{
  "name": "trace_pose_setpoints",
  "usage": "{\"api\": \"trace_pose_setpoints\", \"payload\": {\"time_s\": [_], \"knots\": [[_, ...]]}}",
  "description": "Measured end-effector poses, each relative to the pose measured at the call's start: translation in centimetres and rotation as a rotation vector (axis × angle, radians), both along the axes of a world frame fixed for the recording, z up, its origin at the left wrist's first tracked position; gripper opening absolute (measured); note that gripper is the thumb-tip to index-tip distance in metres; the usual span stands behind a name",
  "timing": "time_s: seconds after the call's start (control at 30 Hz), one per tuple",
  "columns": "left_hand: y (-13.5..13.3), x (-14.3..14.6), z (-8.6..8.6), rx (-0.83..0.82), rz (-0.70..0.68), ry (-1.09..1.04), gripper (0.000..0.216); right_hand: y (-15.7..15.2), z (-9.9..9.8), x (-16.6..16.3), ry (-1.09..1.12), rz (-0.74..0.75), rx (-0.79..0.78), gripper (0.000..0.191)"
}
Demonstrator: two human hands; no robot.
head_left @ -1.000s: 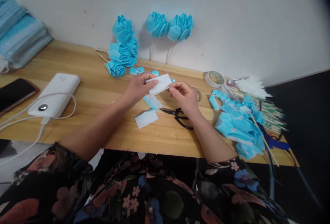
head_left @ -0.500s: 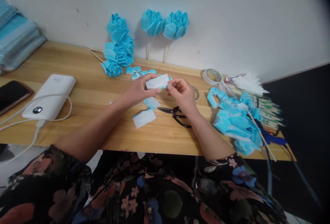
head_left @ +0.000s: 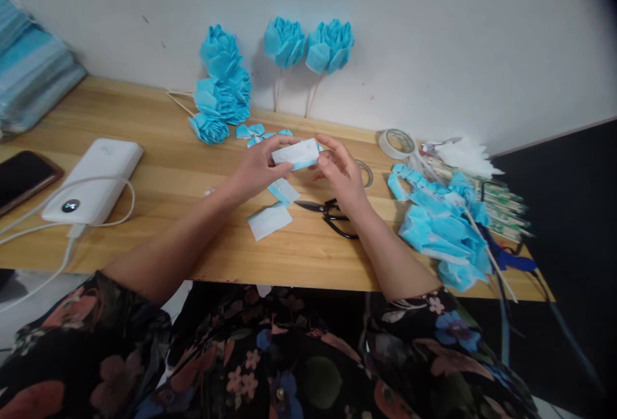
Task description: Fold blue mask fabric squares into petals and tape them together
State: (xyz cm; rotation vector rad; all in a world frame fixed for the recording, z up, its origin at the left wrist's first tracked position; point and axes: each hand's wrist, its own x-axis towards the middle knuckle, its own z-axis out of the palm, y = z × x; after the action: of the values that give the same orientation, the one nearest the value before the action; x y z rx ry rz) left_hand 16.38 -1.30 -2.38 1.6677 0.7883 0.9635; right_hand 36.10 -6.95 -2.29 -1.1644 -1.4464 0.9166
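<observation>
Between my two hands is a small folded piece of white and blue fabric (head_left: 297, 153), held above the table. My left hand (head_left: 264, 163) pinches its left end, thumb below and fingers behind. At its right end, my right hand (head_left: 339, 171) grips the edge between thumb and fingers. Below lie two more white-and-blue pieces (head_left: 270, 220), one partly over the other. Black-handled scissors (head_left: 332, 214) rest under my right wrist, partly hidden by it. Small blue folded bits (head_left: 255, 133) lie behind my left hand.
Blue fabric flowers on sticks (head_left: 284, 43) lean at the wall; more flowers (head_left: 219, 101) are piled left of them. A tape roll (head_left: 398, 142) and a blue fabric heap (head_left: 446, 226) lie right. A power bank (head_left: 94, 181), phone (head_left: 26, 178) and stacked masks (head_left: 38, 72) are left.
My right hand's fingers have shifted up and spread along the piece's right end, which they now hold at top and bottom. My left hand has barely moved.
</observation>
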Motion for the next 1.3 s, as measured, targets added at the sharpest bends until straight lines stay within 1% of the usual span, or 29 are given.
{"api": "trace_pose_setpoints", "payload": {"time_s": [0.13,0.23,0.33,0.57,0.73,0.93,1.17,1.3], "knots": [[-0.15,0.0,-0.02,0.096,0.028,0.05,0.045,0.2,-0.24,-0.14,-0.018,0.017,-0.04,0.069],[-0.22,-0.02,0.01,0.116,0.04,0.084,0.046,0.34,-0.48,-0.16,-0.018,-0.023,-0.041,0.064],[-0.23,0.0,0.01,0.09,0.038,0.066,0.049,0.37,-0.51,-0.12,-0.009,-0.05,-0.05,0.058],[-0.49,0.05,0.37,0.032,0.089,-0.049,0.054,0.13,-0.05,-0.32,-0.026,-0.025,-0.074,0.061],[-0.61,0.07,0.68,0.061,0.151,-0.062,0.055,0.15,-0.15,-0.36,-0.06,-0.021,-0.06,0.061],[-0.71,-0.08,0.94,0.041,0.171,-0.074,0.058,0.18,-0.33,-0.26,-0.049,0.0,-0.029,0.057],[-0.3,-0.27,0.53,0.056,0.207,-0.075,0.058,0.03,-0.08,-0.38,-0.081,-0.012,-0.066,0.058],[0.24,-0.41,0.09,0.075,0.246,-0.093,0.055,0.09,-0.14,-0.24,-0.071,-0.01,-0.066,0.055]]}}
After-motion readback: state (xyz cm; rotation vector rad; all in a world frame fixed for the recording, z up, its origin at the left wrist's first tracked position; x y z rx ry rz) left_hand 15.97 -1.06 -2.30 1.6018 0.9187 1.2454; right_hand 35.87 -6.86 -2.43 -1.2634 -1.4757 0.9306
